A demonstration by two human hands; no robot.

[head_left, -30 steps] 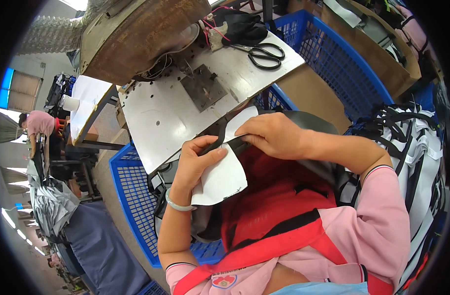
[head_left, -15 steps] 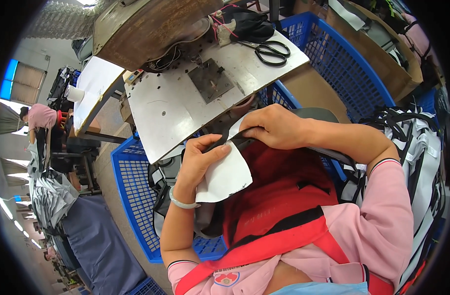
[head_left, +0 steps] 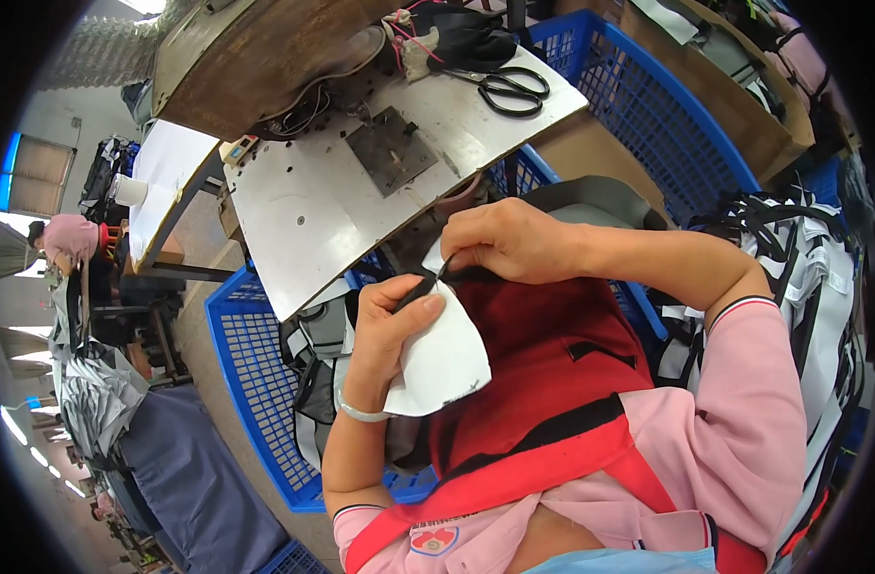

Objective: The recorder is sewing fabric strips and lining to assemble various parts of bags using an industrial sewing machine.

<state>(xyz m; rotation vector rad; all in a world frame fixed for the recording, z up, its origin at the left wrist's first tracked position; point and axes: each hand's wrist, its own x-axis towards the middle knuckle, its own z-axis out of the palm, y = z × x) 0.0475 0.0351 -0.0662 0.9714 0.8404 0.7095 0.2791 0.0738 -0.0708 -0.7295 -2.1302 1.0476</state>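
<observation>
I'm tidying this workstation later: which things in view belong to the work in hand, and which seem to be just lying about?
In hand:
- white piece, held in the left hand
- black strip, between the left hand and the right hand

Seemingly lying about:
- scissors on the white tabletop
- white roll on the side table
</observation>
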